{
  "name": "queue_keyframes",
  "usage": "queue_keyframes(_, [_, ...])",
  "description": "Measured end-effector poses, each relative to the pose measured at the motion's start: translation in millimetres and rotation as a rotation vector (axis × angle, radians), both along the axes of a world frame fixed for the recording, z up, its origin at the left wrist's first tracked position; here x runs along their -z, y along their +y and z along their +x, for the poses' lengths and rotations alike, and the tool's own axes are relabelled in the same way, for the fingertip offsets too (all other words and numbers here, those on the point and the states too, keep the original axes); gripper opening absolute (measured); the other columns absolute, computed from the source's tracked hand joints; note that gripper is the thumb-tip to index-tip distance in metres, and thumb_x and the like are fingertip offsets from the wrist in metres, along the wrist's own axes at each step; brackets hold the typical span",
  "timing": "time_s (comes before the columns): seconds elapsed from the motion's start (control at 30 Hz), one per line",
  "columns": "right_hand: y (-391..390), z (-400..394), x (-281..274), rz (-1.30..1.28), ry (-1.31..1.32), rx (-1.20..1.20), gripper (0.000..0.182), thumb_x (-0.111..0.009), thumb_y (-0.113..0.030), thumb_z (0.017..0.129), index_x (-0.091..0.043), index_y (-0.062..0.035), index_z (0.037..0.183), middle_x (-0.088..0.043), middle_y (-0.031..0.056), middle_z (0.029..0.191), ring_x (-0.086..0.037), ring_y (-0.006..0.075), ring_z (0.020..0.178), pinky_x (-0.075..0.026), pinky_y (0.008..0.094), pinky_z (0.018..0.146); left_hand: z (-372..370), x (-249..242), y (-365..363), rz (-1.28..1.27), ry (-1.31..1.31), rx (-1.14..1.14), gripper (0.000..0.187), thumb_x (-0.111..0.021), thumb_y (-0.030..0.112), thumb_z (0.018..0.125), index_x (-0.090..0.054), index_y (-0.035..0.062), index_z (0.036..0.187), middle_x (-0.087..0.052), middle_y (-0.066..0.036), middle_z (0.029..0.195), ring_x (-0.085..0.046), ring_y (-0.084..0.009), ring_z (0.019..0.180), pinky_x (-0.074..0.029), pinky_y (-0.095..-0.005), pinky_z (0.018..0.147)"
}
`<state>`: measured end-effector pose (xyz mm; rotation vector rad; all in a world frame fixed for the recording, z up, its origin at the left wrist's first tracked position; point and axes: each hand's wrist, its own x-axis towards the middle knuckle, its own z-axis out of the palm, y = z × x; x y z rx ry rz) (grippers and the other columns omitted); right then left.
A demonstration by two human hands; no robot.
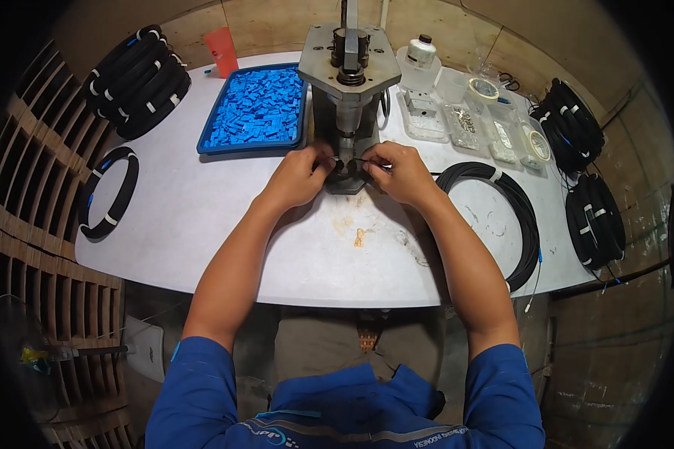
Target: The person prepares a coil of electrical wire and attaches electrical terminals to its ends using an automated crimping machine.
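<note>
A metal bench press (337, 93) stands at the back middle of the table, its ram lowered close to the die at its base (344, 187). My left hand (301, 176) is closed in a pinch at the left side of the die; what lies between its fingertips is too small to make out. On the other side my right hand (398, 172) pinches a thin black cable that points toward the die. Just right of my right forearm lies a coil of black cable (528, 213) with white ties, and a length from it runs toward that hand.
Left of the press sits a blue tray (202, 147) full of small blue parts, with an orange cup (222, 51) behind. Clear bins (464, 138) with metal bits and tape rolls stand back right. Black cable coils lie at left (138, 82) and right (595, 221).
</note>
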<state>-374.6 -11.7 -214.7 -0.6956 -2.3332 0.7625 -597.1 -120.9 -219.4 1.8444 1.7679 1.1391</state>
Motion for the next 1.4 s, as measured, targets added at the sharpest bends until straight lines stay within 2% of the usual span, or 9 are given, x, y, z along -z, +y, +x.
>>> queue_keyframes(0.03, [0.3,0.0,0.5,-0.002,-0.002,0.002,0.018,-0.077,-0.009,0.088,-0.075,-0.0036,0.105,-0.074,0.0150,0.096,-0.073,0.0299,0.085,-0.058,0.0371,0.079,0.6,-1.4,-0.5,0.000,-0.002,-0.004,0.020,-0.063,0.014,0.096,-0.068,-0.0013,0.107,-0.075,-0.024,0.096,-0.074,-0.0405,0.092,-0.056,-0.0443,0.083])
queue_keyframes(0.87, [-0.4,0.5,-0.6,0.001,-0.003,0.005,0.017,-0.077,-0.010,0.088,-0.075,-0.0047,0.104,-0.073,0.0143,0.093,-0.072,0.0302,0.084,-0.057,0.0376,0.078,1.3,-4.4,-1.5,-0.027,0.005,0.000,0.021,-0.058,0.007,0.092,-0.067,-0.0011,0.110,-0.076,-0.022,0.100,-0.074,-0.0385,0.098,-0.057,-0.0435,0.088])
queue_keyframes(0.93, [-0.4,0.5,-1.8,0.029,-0.041,0.003,0.017,-0.076,-0.005,0.090,-0.075,-0.0009,0.106,-0.074,0.0124,0.095,-0.076,0.0226,0.088,-0.061,0.0334,0.078,1.6,-5.6,-1.7,-0.046,0.010,-0.005,0.021,-0.057,0.006,0.092,-0.067,-0.0014,0.109,-0.077,-0.022,0.100,-0.075,-0.0382,0.098,-0.057,-0.0432,0.089])
queue_keyframes(0.97, [-0.2,0.4,-1.7,0.029,-0.040,0.003,0.017,-0.076,-0.005,0.090,-0.075,-0.0009,0.106,-0.074,0.0124,0.095,-0.076,0.0226,0.088,-0.061,0.0334,0.078,1.7,-6.4,-2.0,-0.045,0.010,-0.005,0.021,-0.057,0.006,0.092,-0.067,-0.0014,0.109,-0.077,-0.022,0.100,-0.075,-0.0382,0.098,-0.057,-0.0432,0.089])
queue_keyframes(1.17, [-0.3,0.3,-1.1,0.027,-0.053,0.006,0.017,-0.075,-0.005,0.090,-0.075,-0.0008,0.107,-0.074,0.0131,0.096,-0.077,0.0232,0.090,-0.061,0.0334,0.078,1.8,-5.5,-2.0,-0.028,0.020,0.000,0.022,-0.057,0.006,0.092,-0.067,-0.0016,0.110,-0.076,-0.022,0.100,-0.075,-0.0383,0.098,-0.057,-0.0433,0.088])
queue_keyframes(1.23, [-0.1,-0.4,0.9,0.009,-0.002,0.008,0.017,-0.076,-0.008,0.088,-0.075,-0.0042,0.104,-0.073,0.0147,0.093,-0.072,0.0301,0.083,-0.058,0.0373,0.078,1.7,-4.8,-1.7,-0.011,0.004,-0.002,0.022,-0.056,0.005,0.093,-0.067,-0.0019,0.110,-0.076,-0.022,0.100,-0.074,-0.0387,0.098,-0.057,-0.0433,0.088])
queue_keyframes(1.4, [0.3,-0.8,0.4,-0.007,0.012,-0.006,0.020,-0.074,-0.004,0.086,-0.075,-0.0049,0.106,-0.072,0.0148,0.096,-0.072,0.0302,0.085,-0.058,0.0371,0.079,1.5,-3.3,-0.2,-0.013,0.003,-0.004,0.021,-0.057,0.006,0.093,-0.067,-0.0022,0.109,-0.076,-0.023,0.100,-0.074,-0.0398,0.098,-0.057,-0.0442,0.087])
